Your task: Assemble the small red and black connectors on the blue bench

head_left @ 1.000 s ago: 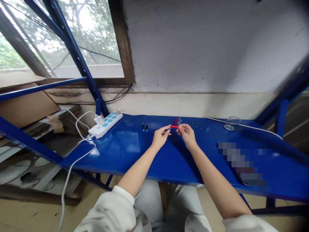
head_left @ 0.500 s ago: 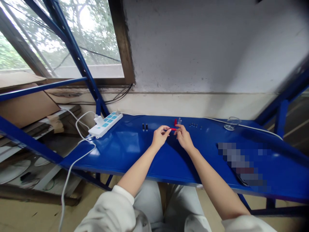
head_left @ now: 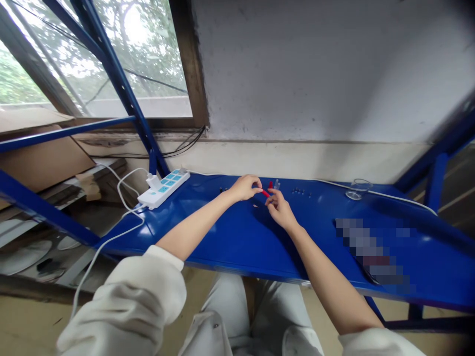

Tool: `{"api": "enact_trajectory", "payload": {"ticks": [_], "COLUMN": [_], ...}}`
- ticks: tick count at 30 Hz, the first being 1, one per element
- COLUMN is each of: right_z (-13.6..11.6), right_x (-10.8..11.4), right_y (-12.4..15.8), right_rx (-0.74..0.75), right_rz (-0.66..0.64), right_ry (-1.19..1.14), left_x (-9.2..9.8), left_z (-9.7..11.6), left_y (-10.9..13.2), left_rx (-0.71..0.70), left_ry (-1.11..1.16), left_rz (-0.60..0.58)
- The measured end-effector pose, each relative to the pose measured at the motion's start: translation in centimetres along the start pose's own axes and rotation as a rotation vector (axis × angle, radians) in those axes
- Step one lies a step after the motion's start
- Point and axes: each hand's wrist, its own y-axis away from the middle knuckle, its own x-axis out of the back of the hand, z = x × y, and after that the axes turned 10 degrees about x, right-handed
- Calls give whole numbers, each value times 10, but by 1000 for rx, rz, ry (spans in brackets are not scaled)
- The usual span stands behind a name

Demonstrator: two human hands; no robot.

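Observation:
My left hand (head_left: 245, 187) reaches forward over the blue shelf (head_left: 230, 237), fingers curled, its fingertips at one end of a small red stick-like piece (head_left: 265, 193). My right hand (head_left: 279, 208) is pinched on the other end of that red piece. Just behind the hands another small red part (head_left: 270, 185) and a clear one (head_left: 275, 185) stand on the shelf. A row of tiny dark parts (head_left: 299, 191) lies to the right of them. Small dark pegs (head_left: 221, 189) peek out left of my left hand.
A white power strip with blue sockets (head_left: 163, 188) lies at the shelf's back left, its white cable (head_left: 107, 242) hanging off the edge. A clear glass dish (head_left: 356, 189) sits at the back right. Blue frame posts (head_left: 122, 94) rise at left, a wall behind.
My left hand has moved forward and away from me toward the back of the shelf, the arm now stretched out. The right hand stays pinched on the red piece, which now tilts.

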Motion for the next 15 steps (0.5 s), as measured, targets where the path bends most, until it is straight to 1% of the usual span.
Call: {"api": "enact_trajectory", "payload": {"ticks": [3, 5, 8, 10, 12, 15], "right_z": [-1, -1, 1, 3, 5, 6], "right_x": [-1, -1, 0, 0, 0, 1], "right_y": [0, 0, 0, 0, 1, 1], "right_rx": [18, 13, -8, -11, -11, -18], "right_rz": [-26, -40, -50, -54, -57, -60], "right_ry": [-30, -16, 45, 83, 108, 127], "left_x": [8, 18, 33, 39, 40, 36], "left_z": [0, -3, -14, -24, -32, -41], "left_y": [-1, -2, -5, -6, -5, -1], "left_rx": [-12, -20, -13, 10, 29, 61], "left_ry": [-71, -135, -217, -254, -272, -264], "left_rz": [-21, 12, 89, 73, 38, 21]}}
